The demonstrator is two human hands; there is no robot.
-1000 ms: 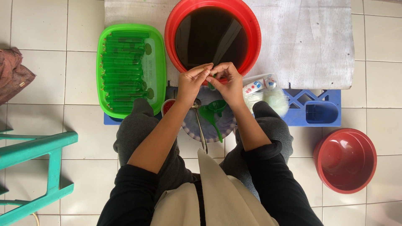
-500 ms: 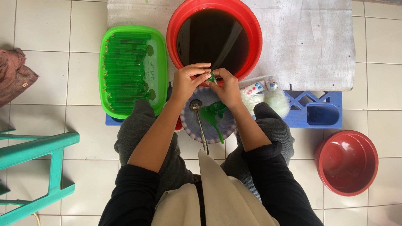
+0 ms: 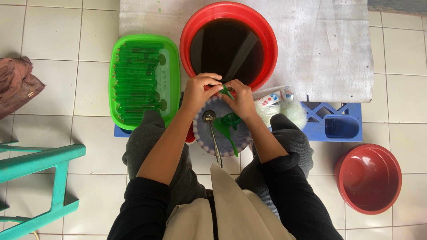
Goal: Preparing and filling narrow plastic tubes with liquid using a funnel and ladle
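Left hand (image 3: 201, 91): fingers pinched shut on one end of a small green packet (image 3: 227, 92).
Right hand (image 3: 242, 100): fingers closed on the packet's other end; the two hands touch.
Green packet: held between both hands, above the near rim of a red basin (image 3: 267, 40) of dark liquid.
Below the hands: patterned plate (image 3: 202, 131) carrying a metal spoon (image 3: 212, 133) and green funnel (image 3: 227, 125).
Left: green tray (image 3: 171, 66) filled with green tubes.
Right: bag of clear wrappers (image 3: 280, 106), blue crate (image 3: 338, 126), empty red bowl (image 3: 369, 178).
Far left: teal stool (image 3: 40, 162) on the tiled floor.
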